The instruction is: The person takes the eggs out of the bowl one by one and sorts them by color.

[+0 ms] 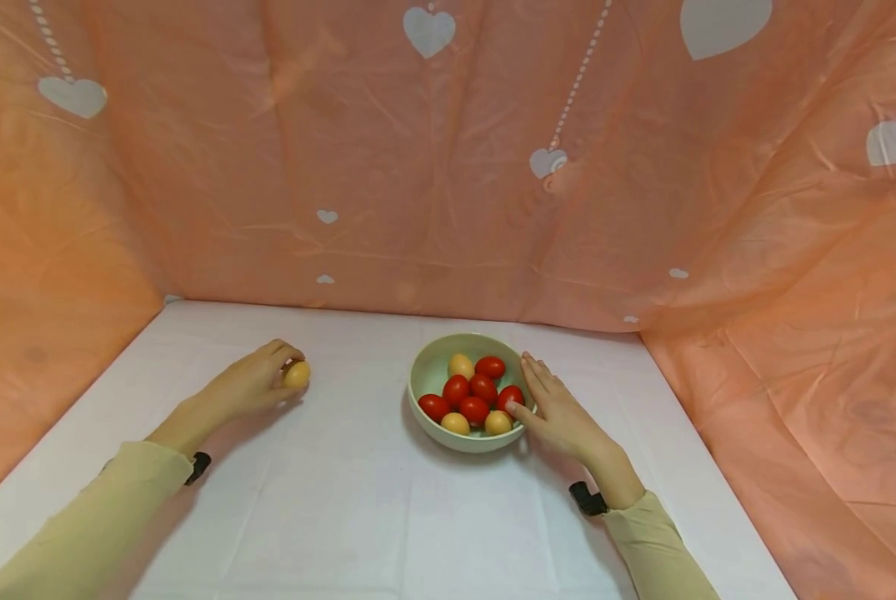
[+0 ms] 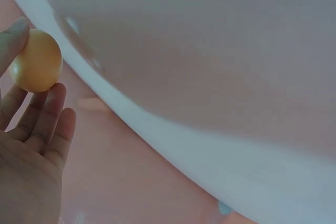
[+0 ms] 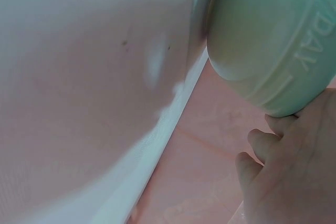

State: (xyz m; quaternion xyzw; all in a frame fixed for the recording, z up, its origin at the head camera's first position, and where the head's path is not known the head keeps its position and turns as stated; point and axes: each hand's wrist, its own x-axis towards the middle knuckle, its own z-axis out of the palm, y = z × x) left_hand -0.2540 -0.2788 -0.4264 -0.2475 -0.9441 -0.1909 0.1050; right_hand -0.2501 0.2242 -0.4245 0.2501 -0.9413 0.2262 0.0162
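A pale green bowl (image 1: 425,358) holds several red eggs (image 1: 473,410) and a few tan eggs (image 1: 455,423). My right hand (image 1: 560,417) is at the bowl's right side, fingers along the outside and thumb over the rim. In the right wrist view, raised lettering shows on the bowl's outer wall (image 3: 283,40), with the right hand (image 3: 294,156) against it. Well left of the bowl, my left hand (image 1: 256,379) holds one tan egg (image 1: 297,375). The left wrist view shows this egg (image 2: 38,61) between the thumb and fingertips of the left hand (image 2: 31,156).
A white cloth (image 1: 327,500) covers the table. Orange sheets with pale hearts (image 1: 428,32) hang behind it and on both sides. Each wrist has a black band (image 1: 588,498) near the sleeve cuff.
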